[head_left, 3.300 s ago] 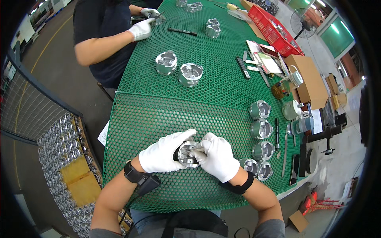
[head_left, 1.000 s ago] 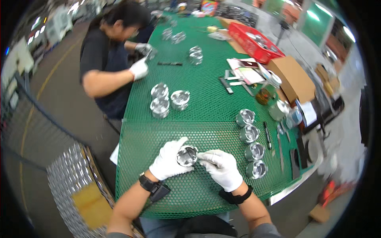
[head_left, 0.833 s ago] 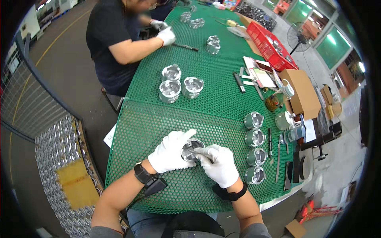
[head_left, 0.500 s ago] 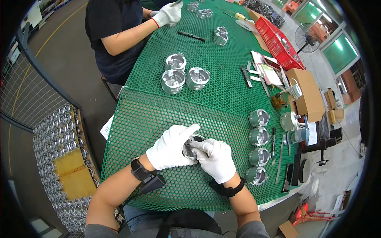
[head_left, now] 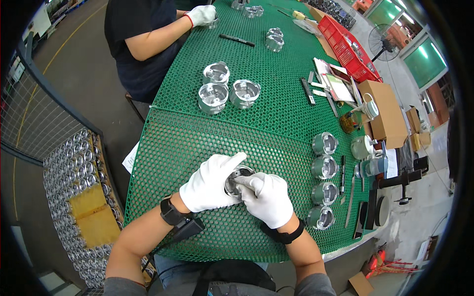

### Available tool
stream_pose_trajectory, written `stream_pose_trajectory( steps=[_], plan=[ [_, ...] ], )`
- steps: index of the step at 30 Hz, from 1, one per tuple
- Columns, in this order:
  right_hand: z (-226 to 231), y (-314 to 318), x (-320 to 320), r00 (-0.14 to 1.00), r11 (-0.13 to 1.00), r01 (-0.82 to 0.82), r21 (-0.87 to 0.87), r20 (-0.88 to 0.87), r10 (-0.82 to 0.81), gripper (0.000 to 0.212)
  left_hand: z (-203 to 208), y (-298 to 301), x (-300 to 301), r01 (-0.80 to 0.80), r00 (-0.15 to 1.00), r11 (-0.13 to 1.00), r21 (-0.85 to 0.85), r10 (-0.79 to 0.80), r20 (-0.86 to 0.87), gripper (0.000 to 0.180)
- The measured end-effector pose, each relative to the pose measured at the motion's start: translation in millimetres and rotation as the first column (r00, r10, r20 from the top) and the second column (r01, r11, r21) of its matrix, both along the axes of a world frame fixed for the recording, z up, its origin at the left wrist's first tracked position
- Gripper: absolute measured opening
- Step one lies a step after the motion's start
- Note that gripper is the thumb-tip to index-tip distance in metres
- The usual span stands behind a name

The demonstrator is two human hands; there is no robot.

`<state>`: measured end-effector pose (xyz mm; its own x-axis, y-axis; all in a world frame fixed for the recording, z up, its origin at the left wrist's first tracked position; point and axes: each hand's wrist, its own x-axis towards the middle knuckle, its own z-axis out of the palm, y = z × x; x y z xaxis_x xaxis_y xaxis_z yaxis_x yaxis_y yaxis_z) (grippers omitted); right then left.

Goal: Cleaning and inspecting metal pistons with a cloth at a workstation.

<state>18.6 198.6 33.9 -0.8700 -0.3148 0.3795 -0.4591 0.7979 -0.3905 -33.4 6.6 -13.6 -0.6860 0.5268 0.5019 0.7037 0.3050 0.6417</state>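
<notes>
A silvery metal piston (head_left: 230,186) is held over the green mat near the table's front, its hollow side turned up. My left hand (head_left: 210,183), in a white glove, wraps round its left side with the thumb stretched along the far rim. My right hand (head_left: 270,200), also gloved, has its fingers bunched together and reaching into the hollow. Whatever those fingertips pinch, if anything, is hidden. To the right, several pistons stand in a column, the nearest one (head_left: 321,217) close to my right wrist. Three more pistons (head_left: 213,97) are grouped farther off on the mat.
Across the green perforated mat (head_left: 173,143), a co-worker's gloved hand (head_left: 201,16) touches a piston. A black marker (head_left: 342,175) lies beside the right column. Jars, a cardboard box (head_left: 386,116) and a red crate (head_left: 345,49) line the right edge. A pallet of pistons (head_left: 66,170) stands at left.
My right fingers have shifted slightly inside the piston, while my left hand keeps its hold. The co-worker's gloved hand has come down and left onto a piston. The view has shifted slightly.
</notes>
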Motion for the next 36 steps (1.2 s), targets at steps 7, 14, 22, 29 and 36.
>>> stream_pose_trajectory(
  steps=[7,14,22,29,36],
  plan=[
    [3,0,-1,0.998,0.994,-0.043,0.100,-0.039,0.047,0.019,3,-1,0,0.020,1.000,0.999,0.032,-0.020,0.010,0.100],
    [18,7,-11,0.978,0.986,-0.165,0.023,0.135,0.160,0.011,11,-2,1,0.057,0.997,0.998,0.010,-0.058,0.056,0.096],
    [26,26,-27,0.953,0.989,-0.142,-0.043,0.265,0.149,0.012,19,-11,-4,0.197,0.956,0.975,0.099,-0.214,0.199,0.090],
    [27,30,-40,0.918,0.948,-0.319,-0.017,0.244,0.313,0.012,21,-13,-9,0.233,0.894,0.970,0.073,-0.243,0.376,0.088],
    [19,22,-26,0.948,0.965,-0.256,0.062,0.211,0.238,0.020,23,-16,-11,0.254,0.869,0.965,0.059,-0.255,0.425,0.088]
  ],
)
